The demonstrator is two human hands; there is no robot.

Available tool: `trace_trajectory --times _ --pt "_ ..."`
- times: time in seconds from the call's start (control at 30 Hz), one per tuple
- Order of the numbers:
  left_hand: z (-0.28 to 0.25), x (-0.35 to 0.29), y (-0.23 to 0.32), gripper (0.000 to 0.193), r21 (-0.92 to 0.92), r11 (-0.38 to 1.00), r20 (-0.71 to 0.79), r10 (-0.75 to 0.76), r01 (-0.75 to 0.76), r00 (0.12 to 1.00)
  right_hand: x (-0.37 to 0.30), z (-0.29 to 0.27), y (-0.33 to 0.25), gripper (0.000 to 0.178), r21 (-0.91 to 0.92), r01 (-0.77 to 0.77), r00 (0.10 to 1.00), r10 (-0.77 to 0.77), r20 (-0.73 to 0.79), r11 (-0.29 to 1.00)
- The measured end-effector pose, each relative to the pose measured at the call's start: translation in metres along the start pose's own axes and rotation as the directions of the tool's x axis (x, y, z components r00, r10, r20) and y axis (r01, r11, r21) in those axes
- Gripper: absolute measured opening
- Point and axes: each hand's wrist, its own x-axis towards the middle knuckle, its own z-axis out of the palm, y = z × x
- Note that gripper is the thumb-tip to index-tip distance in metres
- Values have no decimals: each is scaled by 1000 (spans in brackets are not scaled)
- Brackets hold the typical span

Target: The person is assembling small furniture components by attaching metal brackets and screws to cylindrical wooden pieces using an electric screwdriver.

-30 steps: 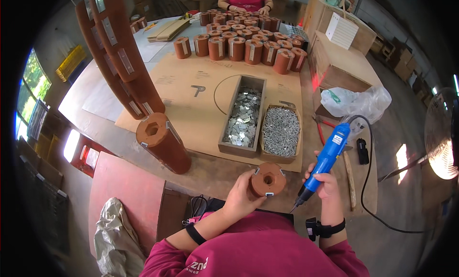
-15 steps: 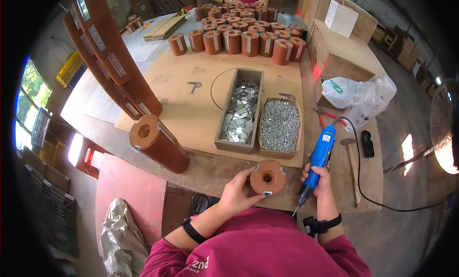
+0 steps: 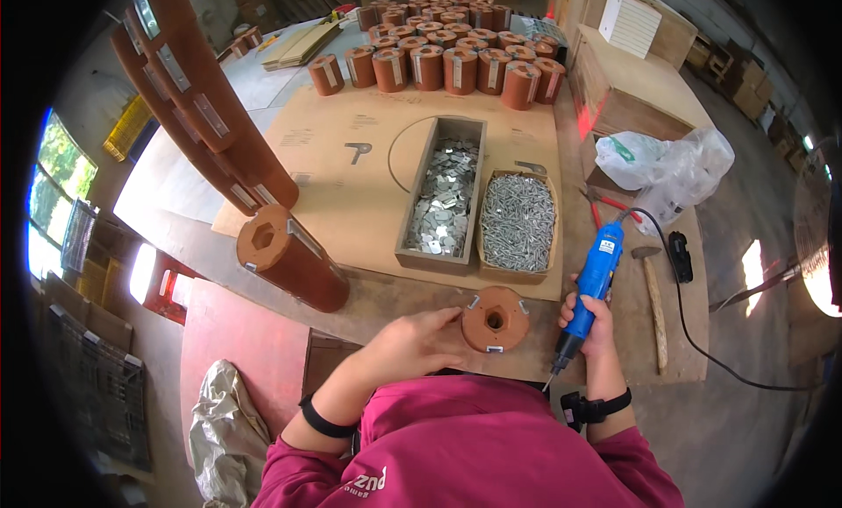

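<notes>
A short reddish-brown cylinder (image 3: 496, 326) with a hole in its top and small metal plates at its rim stands at the near table edge. Beside its left side is my left hand (image 3: 412, 343), fingers stretched out and loosely apart; the fingertips are close to the cylinder, and I cannot tell if they touch. My right hand (image 3: 589, 319) is wrapped round a blue electric screwdriver (image 3: 601, 261), its bit pointing down toward me. Ahead are a long grey box of small metal plates (image 3: 443, 197) and a carton of screws (image 3: 518, 223).
Tall stacks of brown cylinders (image 3: 206, 113) rise at the left, with a shorter stack (image 3: 294, 258) nearer. Rows of cylinders (image 3: 427, 70) fill the far table, where another person works. A hammer (image 3: 653, 311), red-handled pliers (image 3: 596, 208), plastic bags (image 3: 667, 166) and the cord lie at the right.
My left hand has loosened from the cylinder and drawn slightly left, its fingers straightening. The screwdriver remains in my right hand. The view has shifted slightly.
</notes>
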Motion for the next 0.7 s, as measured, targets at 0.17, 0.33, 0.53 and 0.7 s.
trace_trajectory --times 0.17,0.33,0.53,0.7 --pt "-54 18 18 51 17 993 -169 116 -115 979 -2 -3 0 53 32 13 1000 -13 20 999" --pt "-76 61 9 39 92 989 -438 144 -115 888 -1 -5 -1 54 9 -2 1000 2 25 1000" --pt "-54 99 -20 23 313 948 -366 64 59 928 1 -4 -1 54 -3 -10 1000 10 6 1000" --pt "-47 118 -33 19 531 839 -356 91 120 930 -1 -5 -1 55 -24 -11 1000 12 17 1000"
